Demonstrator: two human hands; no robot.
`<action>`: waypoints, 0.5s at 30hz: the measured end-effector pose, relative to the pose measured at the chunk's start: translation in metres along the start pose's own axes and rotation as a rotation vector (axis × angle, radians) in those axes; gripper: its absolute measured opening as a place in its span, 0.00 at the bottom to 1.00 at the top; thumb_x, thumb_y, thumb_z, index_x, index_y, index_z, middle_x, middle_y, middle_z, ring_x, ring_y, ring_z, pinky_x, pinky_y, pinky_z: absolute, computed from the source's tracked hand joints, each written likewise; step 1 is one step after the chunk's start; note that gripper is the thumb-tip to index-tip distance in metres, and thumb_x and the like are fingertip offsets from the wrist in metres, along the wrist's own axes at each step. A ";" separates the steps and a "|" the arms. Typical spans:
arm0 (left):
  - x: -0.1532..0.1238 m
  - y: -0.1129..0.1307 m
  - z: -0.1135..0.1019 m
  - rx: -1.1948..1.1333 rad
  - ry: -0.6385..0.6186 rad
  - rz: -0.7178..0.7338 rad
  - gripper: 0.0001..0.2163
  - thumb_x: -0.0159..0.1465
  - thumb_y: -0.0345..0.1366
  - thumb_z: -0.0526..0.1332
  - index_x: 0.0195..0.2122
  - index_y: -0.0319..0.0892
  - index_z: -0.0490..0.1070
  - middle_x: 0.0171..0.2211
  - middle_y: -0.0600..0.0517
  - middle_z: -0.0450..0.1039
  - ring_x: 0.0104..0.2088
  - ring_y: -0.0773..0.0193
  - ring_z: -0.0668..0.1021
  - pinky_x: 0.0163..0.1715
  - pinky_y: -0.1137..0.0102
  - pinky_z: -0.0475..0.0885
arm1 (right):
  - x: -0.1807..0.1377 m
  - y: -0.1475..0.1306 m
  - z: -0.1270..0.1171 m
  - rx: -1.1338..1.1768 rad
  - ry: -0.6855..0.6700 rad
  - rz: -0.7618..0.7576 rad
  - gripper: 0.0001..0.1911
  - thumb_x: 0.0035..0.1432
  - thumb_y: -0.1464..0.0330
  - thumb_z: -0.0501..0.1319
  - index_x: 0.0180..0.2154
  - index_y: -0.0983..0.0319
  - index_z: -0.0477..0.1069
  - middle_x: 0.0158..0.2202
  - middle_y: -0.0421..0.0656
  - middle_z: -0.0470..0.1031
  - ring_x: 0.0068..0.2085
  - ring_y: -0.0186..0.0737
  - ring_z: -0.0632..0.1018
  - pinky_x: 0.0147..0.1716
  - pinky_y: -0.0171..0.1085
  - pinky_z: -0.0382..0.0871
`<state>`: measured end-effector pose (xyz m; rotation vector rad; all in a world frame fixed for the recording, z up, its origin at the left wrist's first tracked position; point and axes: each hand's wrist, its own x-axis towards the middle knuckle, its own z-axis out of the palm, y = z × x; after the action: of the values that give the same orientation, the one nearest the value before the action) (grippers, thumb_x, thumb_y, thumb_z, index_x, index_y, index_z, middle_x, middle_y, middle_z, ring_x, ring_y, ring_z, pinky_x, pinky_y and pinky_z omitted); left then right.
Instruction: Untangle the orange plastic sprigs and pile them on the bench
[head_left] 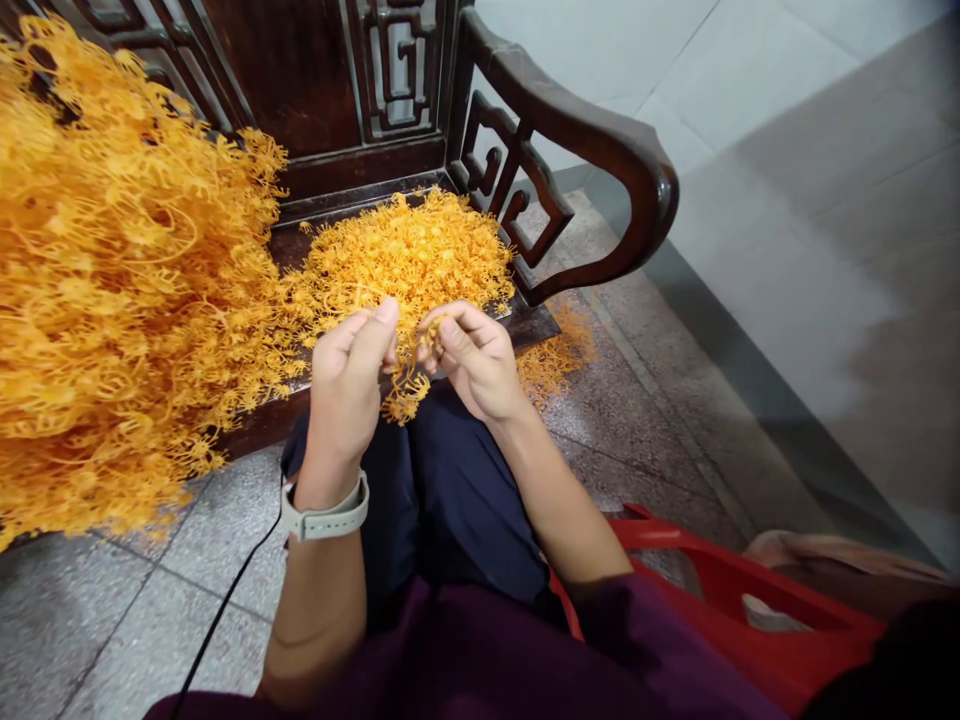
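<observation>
My left hand (349, 365), a pale band at its wrist, is closed with the thumb on top. Its fingers grip part of an orange plastic flower sprig (407, 396), whose spidery head dangles between my hands above my lap. Facing it, my right hand (484, 365) pinches another bit of the orange plastic between thumb and fingers. Just beyond both hands, a low pile of small orange flower pieces (412, 245) lies on the dark wooden bench (296, 185). To the left rises a much larger heap of stringy orange sprigs (112, 300).
The bench's carved armrest (652, 200) curves out at the right. More orange bits (559, 350) lie on the tiled floor below it. A red plastic chair (750, 590) is at my right side. A black cable (225, 600) hangs at my left.
</observation>
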<state>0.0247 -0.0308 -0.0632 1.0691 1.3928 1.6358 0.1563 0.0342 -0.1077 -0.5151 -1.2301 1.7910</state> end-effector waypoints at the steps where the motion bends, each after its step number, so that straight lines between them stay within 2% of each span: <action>1: 0.000 0.000 0.002 0.008 0.031 0.015 0.23 0.70 0.50 0.65 0.24 0.43 0.61 0.24 0.54 0.63 0.28 0.67 0.70 0.32 0.69 0.69 | 0.000 0.000 -0.001 0.038 0.002 0.015 0.15 0.67 0.53 0.67 0.41 0.58 0.76 0.30 0.38 0.74 0.30 0.33 0.74 0.32 0.35 0.69; 4: -0.001 -0.003 0.008 -0.028 0.021 0.009 0.24 0.63 0.46 0.73 0.28 0.44 0.57 0.29 0.55 0.70 0.30 0.67 0.76 0.34 0.70 0.73 | 0.000 -0.001 -0.003 0.110 0.021 0.047 0.16 0.63 0.53 0.70 0.43 0.57 0.76 0.29 0.36 0.72 0.29 0.34 0.73 0.32 0.36 0.69; 7: 0.000 -0.006 0.012 -0.088 -0.040 0.001 0.27 0.61 0.44 0.76 0.31 0.46 0.52 0.33 0.55 0.73 0.30 0.67 0.80 0.35 0.68 0.77 | 0.000 -0.002 -0.004 0.140 0.031 0.062 0.15 0.61 0.55 0.72 0.43 0.57 0.75 0.30 0.37 0.72 0.29 0.34 0.73 0.32 0.36 0.70; 11: 0.002 -0.008 0.012 -0.079 -0.045 0.043 0.27 0.62 0.47 0.75 0.32 0.47 0.52 0.33 0.55 0.72 0.32 0.66 0.80 0.38 0.66 0.79 | 0.000 -0.004 -0.005 0.170 0.019 0.092 0.15 0.61 0.55 0.72 0.40 0.57 0.73 0.31 0.38 0.72 0.31 0.35 0.73 0.33 0.36 0.70; 15: 0.000 -0.006 0.010 -0.092 -0.091 0.025 0.23 0.63 0.45 0.75 0.31 0.46 0.57 0.32 0.55 0.68 0.34 0.66 0.77 0.38 0.68 0.78 | 0.000 -0.006 -0.007 0.249 -0.025 0.098 0.16 0.60 0.56 0.73 0.38 0.57 0.71 0.31 0.37 0.69 0.29 0.32 0.69 0.31 0.34 0.69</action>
<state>0.0338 -0.0263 -0.0687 1.0978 1.2383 1.6320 0.1645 0.0389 -0.1052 -0.4162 -0.9939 2.0048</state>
